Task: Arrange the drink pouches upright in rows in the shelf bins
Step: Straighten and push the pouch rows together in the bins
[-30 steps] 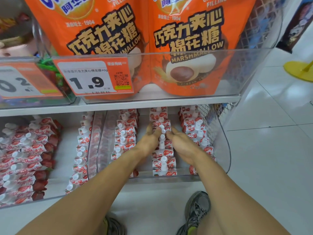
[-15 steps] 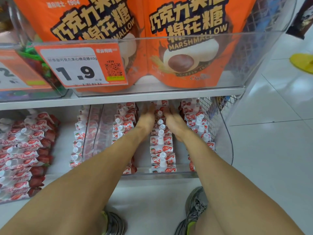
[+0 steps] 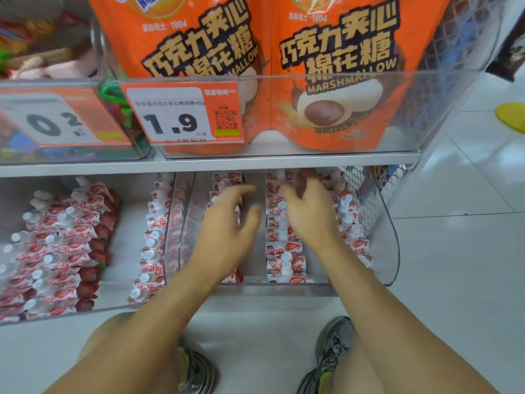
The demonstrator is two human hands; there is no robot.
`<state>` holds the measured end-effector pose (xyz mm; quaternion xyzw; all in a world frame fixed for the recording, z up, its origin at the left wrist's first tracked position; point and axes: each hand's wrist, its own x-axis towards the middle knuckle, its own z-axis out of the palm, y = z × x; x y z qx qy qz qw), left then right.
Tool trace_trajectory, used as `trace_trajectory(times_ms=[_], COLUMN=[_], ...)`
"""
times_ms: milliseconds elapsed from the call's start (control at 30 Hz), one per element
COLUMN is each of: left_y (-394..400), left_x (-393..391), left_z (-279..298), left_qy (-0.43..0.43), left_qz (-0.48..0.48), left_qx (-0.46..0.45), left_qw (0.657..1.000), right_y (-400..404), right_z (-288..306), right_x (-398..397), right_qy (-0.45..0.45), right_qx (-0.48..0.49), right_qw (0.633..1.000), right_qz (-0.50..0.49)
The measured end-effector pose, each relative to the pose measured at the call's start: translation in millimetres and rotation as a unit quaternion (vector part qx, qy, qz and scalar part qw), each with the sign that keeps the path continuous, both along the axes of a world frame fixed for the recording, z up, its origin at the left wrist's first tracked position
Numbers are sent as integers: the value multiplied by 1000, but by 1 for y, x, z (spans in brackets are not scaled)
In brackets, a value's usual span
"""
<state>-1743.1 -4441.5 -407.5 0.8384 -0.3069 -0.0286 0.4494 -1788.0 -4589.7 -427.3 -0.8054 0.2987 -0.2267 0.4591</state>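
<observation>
Hands reach deep into the clear plastic shelf bin point(image 3: 393, 251): left hand point(image 3: 227, 228) spread and empty, right hand point(image 3: 309, 214) blurred, grasp unclear. They flank the middle row of red-and-white spouted drink pouches point(image 3: 284, 251), likely to square it upright.

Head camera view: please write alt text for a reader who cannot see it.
Both hands, left hand and right hand, reach into a clear shelf bin among rows of drink pouches. Orange marshmallow bags stand on the shelf above.

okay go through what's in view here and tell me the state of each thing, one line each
left hand: fingers spread, holding nothing, blurred
right hand: over the middle pouch row, grip unclear
right-hand bin: pouches upright in rows
left-hand bin pouches: leaning, untidy
marshmallow bags: upright on upper shelf
</observation>
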Motion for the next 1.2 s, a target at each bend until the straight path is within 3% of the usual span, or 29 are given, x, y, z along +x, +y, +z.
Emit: trace_trajectory(times_ms=[67,167,267,367,433,533,700,800,1200], left_y=[48,87,97,110,115,118,120,118,123], left_x=[-8,-6,-2,3,3,2,2,0,-1], left_z=[-3,-12,-20,-23,-28,-32,-35,-39,-44], left_qy=[-122,-103,-114,-121,-72,-100,-85,-87,-74], left_qz=[75,135,104,106,103,70,84,88,73], left_qx=[-2,66,119,157,159,157,138,123,85], left_qw=[990,983,981,974,979,980,983,985,991], right_y=[36,75,93,102,104,95,80,90,80], right_z=[10,1,-8,-15,-14,-11,-26,-23,-32], right_x=[-12,-4,14,20,19,24,69,89,119], right_qy=[-37,59,169,135,143,152,141,105,118], right_qx=[12,70,155,279,312,354,272,273,220], right_qw=[996,977,953,932,921,905,946,954,964], right_qz=[84,194,196,190,184,182,101,67,90])
